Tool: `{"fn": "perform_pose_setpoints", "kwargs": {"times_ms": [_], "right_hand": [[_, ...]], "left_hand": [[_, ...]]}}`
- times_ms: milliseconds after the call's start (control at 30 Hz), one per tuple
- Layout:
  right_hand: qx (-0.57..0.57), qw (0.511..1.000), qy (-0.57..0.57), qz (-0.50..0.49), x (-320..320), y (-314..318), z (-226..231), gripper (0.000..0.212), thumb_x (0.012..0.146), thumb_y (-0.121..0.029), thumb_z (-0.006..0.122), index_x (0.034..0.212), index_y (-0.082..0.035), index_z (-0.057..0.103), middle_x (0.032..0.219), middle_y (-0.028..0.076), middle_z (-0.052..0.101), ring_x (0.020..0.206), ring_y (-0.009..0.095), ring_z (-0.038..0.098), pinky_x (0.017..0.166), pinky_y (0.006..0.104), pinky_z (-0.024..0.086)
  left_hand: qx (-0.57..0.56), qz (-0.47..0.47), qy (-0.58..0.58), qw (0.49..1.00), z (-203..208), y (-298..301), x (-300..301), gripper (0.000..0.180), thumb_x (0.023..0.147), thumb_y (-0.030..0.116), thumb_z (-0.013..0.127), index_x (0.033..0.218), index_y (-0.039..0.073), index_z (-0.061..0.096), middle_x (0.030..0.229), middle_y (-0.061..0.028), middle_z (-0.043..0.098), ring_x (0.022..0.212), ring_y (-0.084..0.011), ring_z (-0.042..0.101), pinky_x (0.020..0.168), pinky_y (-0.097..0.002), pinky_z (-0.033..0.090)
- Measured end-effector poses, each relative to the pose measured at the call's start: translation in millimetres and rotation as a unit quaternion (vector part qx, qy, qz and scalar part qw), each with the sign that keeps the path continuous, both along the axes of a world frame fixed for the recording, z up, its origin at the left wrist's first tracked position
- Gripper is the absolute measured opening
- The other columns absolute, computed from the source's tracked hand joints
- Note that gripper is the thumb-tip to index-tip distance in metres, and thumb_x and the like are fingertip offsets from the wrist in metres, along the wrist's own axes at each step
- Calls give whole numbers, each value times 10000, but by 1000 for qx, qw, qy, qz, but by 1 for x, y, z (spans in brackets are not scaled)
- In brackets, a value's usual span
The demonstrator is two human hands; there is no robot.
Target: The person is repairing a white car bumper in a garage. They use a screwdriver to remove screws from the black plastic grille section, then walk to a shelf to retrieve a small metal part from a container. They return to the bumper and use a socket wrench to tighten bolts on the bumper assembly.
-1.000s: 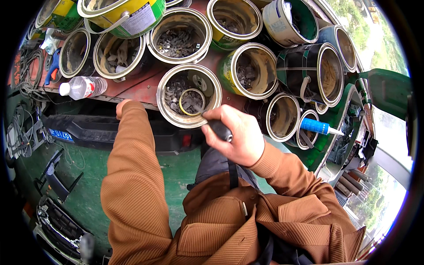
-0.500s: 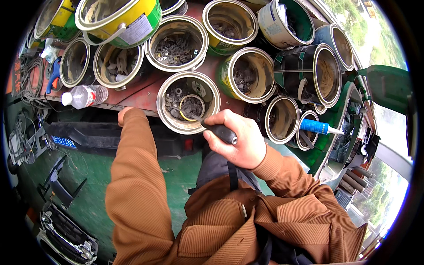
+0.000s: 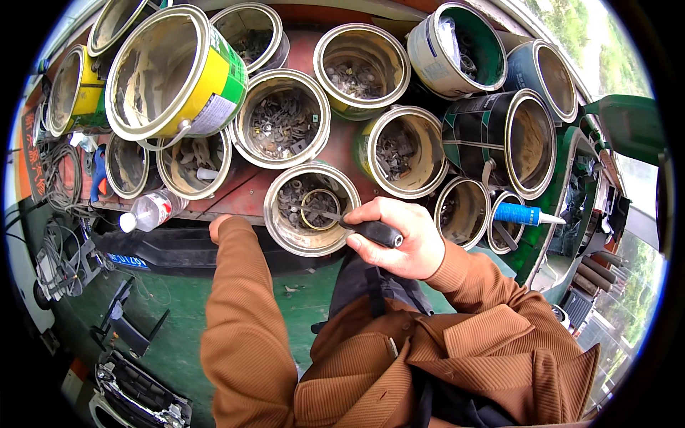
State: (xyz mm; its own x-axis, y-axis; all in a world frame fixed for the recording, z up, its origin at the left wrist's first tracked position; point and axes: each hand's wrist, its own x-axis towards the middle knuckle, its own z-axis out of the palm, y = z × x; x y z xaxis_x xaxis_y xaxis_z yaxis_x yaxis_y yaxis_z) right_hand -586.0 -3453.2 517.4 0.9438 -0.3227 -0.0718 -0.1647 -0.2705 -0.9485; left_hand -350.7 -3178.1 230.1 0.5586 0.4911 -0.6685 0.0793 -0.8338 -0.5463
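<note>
My right hand [image 3: 408, 241] is closed around the black handle of a screwdriver [image 3: 383, 234]. Its metal shaft points left into an open metal can [image 3: 314, 250] at the bench's front edge. Small dark hardware pieces [image 3: 291, 195] lie in that can, with a thin yellowish ring [image 3: 303, 216] among them. The shaft crosses over the ring, its tip over the loose pieces. At the bench edge, left of the can, my left hand [image 3: 219, 227] shows only in part. Its fingers are hidden by the sleeve and the hand itself.
More open cans crowd the red bench, including a can with clips [image 3: 280, 80] behind and a yellow-green can [image 3: 235, 64] at left. A plastic bottle [image 3: 153, 209] lies left. A blue sealant tube [image 3: 519, 214] lies across a can at right. A black bumper [image 3: 178, 250] sits below the bench edge.
The whole view has shifted, so the bench and cans appear lower. More of the screwdriver's shaft now shows, reaching farther left across the ring. My left hand stays at the bench edge.
</note>
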Motion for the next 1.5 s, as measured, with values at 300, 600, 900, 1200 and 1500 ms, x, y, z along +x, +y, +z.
{"fn": "perform_pose_setpoints", "kwargs": {"times_ms": [300,600,900,1200,1500], "right_hand": [[-3,1000,0,30,7,-10,-5,261,837,-156,785,1042,-46,667,896,117,698,777,283,703,684,348,567],[28,999,-18,37,11,-19,1,253,843,-164,793,1023,-34,672,889,111,698,770,258,698,680,336,556],[51,998,-38,12,5,-44,24,231,840,-156,804,1000,-47,677,850,86,704,725,220,698,658,315,548],[84,996,-39,-15,-1,-46,20,189,836,-115,796,969,-49,678,867,83,696,750,211,688,668,307,533],[132,990,5,-41,-6,-47,19,214,855,-123,786,1019,-39,677,927,88,720,784,195,708,708,296,550]], "left_hand": [[14,14,0,1000,11,-2,-1,239,938,203,671,1163,165,743,1199,13,717,1080,-128,696,833,-306,585],[21,3,0,1000,8,3,-1,233,956,220,647,1160,172,749,1202,13,716,1077,-147,701,833,-314,587],[-6,102,-89,991,-48,44,-1,240,956,202,638,1168,169,745,1215,9,714,1094,-148,695,849,-310,583],[13,32,4,999,-15,18,-5,260,978,184,584,1193,147,725,1206,-1,718,1061,-142,700,850,-308,576],[25,-26,65,997,-17,20,-2,291,1005,164,514,1222,117,701,1186,-19,724,1023,-154,705,851,-317,567]]}}
